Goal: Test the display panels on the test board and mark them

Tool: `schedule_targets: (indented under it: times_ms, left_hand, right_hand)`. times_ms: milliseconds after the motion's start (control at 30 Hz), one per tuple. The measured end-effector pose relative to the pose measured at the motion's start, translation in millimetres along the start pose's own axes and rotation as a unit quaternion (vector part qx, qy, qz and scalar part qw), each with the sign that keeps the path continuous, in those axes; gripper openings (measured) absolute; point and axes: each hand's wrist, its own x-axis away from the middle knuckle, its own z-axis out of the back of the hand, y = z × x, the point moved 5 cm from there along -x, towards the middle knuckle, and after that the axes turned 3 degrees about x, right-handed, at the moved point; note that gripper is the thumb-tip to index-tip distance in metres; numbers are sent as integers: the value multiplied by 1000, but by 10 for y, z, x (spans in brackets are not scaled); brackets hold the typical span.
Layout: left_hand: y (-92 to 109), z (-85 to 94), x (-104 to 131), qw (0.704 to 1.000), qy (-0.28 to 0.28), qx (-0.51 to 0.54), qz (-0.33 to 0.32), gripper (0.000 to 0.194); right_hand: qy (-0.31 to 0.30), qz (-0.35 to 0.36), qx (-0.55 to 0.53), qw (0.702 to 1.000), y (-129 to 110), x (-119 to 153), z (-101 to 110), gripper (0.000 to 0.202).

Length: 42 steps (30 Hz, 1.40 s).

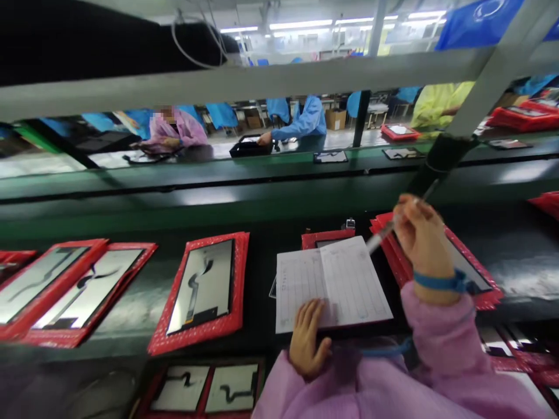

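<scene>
Notebook point(349, 285) lies open on our dark tabletop point(258, 279), its ruled pages tilted slightly, a few handwritten marks along the left page. Our left grip point(308, 343) is loose and spread, holding nothing, the fingers resting on the near edge of that page close to the fold. Our right grip point(418, 230) is raised beyond the right page, pinched around a slim pen point(383, 235) that points down and left towards the page's far right corner. The pen is blurred, so we cannot tell whether its tip touches the paper. A blue wristband point(437, 281) circles our right wrist.

Just right of the notebook we see a stack of red bubble-wrap sheets point(390, 254), partly behind our right arm. To the left, apart from the notebook, a display panel point(218, 279) with a dark ribbon cable point(193, 289) lies on red wrap. On the far side, a co-worker in blue point(305, 121) reaches to a black tray point(250, 150), with a co-worker in pink point(186, 129) farther left.
</scene>
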Motion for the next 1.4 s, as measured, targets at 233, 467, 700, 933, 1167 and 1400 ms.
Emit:
schedule_targets:
  times_ms: [233,467,700,933,1167,1400]
  left_hand:
    - [133,48,-124,996,16,23,85,36]
    - [426,43,-244,959,-3,221,178,43]
    - [602,40,-188,911,-56,329,244,49]
    - [-322,889,-216,917,211,1,340,36]
    - [-893,670,-531,853,59,294,426,86]
    - [-620,410,-564,857,22,369,359,67]
  right_hand:
    - [-57,-380,-284,878,1157,1248,18,30]
    - [-83,-482,-346,800,1352,1587,-17,18]
    - [-108,-467,-216,851,1208,1763,-129,30]
    - [-132,-350,-158,914,966,1547,174,36]
    - [-33,-218,-3,975,1060,1561,320,62]
    - [-31,-113,135,984,893,1625,253,32]
